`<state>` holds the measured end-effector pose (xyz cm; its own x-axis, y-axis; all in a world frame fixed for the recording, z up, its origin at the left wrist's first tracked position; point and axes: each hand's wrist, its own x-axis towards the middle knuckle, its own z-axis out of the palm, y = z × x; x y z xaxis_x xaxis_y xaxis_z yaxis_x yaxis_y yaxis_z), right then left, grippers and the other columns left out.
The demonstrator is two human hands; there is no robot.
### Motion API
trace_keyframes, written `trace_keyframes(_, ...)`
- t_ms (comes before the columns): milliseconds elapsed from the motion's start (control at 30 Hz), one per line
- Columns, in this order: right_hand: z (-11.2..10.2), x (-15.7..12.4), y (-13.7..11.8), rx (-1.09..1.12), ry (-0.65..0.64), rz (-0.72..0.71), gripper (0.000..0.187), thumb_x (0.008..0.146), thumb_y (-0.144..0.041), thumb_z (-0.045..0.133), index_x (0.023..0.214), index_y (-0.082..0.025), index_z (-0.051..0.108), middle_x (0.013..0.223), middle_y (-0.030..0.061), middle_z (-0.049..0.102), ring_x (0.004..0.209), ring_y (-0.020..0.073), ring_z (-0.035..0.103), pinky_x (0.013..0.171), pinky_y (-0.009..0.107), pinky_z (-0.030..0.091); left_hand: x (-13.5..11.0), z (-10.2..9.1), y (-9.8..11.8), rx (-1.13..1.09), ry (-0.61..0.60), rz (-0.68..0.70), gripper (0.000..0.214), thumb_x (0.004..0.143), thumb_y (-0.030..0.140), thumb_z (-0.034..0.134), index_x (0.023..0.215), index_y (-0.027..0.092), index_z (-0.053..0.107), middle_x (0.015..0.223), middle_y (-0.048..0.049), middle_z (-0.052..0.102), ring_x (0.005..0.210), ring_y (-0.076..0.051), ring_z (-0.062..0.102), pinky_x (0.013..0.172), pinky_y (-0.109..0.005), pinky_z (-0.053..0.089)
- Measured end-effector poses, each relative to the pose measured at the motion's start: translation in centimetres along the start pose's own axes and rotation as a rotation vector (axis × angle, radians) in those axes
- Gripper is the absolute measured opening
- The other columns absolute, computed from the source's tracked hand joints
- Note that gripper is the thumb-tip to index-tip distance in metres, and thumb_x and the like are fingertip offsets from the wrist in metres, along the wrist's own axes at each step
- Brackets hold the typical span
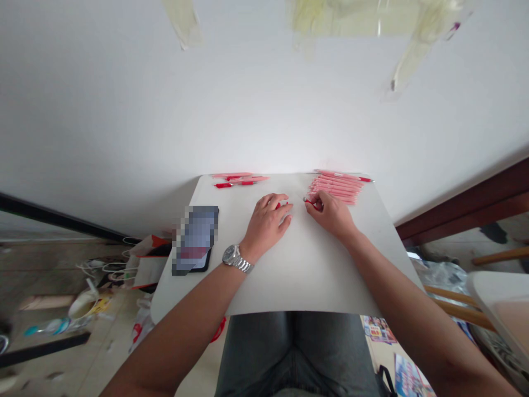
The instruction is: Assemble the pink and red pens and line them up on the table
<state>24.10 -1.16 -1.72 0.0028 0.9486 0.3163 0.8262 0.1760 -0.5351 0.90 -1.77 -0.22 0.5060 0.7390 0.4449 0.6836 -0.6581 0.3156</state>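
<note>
"Where's my right grip (333, 214)?"

"Toward the far right corner of the bench (285, 275), thumb and forefinger pinching a red part (318, 208) just beside the pink pens (339, 188). I'd pinch lightly and lift my knuckles clear, so that stack isn't knocked askew."

"And my left grip (268, 219)?"

"Over the middle, nearer the far edge than the near one, fingers bent and partly spread. Red bits (278, 206) show at the fingertips; I can't tell whether they're pinched or merely covered."

"How would I work best from here?"

"I'd steady both wrists on the bench, bring the grips close together and hold the red part by its middle, leaving its silvery end in plain view. Small bits roll, so I'd work low, well away from the far edge."

"What can't I make out?"

"Most of the red part, behind my fingers. The loose pens (223, 186) at the far left corner overlap, so I won't count them. By the left edge, the phone (198, 231) has a blurred-out screen."
</note>
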Motion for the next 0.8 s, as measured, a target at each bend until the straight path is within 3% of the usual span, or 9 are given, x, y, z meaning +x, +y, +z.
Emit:
trace_keyframes(300, -0.21, 0.07, -0.11, 0.010, -0.010, -0.001, 0.017, 0.091, -0.038, 0.065, 0.087, -0.024, 0.057, 0.079, 0.0031, 0.069, 0.068, 0.0182, 0.058, 0.062, 0.029, 0.035, 0.06, -0.01, 0.14, 0.051, 0.001, -0.004, 0.030, 0.101, 0.028, 0.058, 0.126, 0.025, 0.073, 0.150, -0.0107, 0.055, 0.138, -0.033, 0.049, 0.121, -0.053, 0.040)
trace_keyframes(800, -0.16, 0.10, 0.02, 0.010, -0.009, 0.002, 0.018, 0.090, -0.039, 0.066, 0.087, -0.023, 0.058, 0.078, 0.0016, 0.068, 0.066, 0.0166, 0.056, 0.061, 0.028, 0.035, 0.07, -0.20, 0.15, 0.062, -0.001, -0.032, 0.031, 0.096, 0.027, 0.065, 0.126, 0.026, 0.073, 0.148, -0.0092, 0.057, 0.136, -0.033, 0.050, 0.122, -0.053, 0.038)
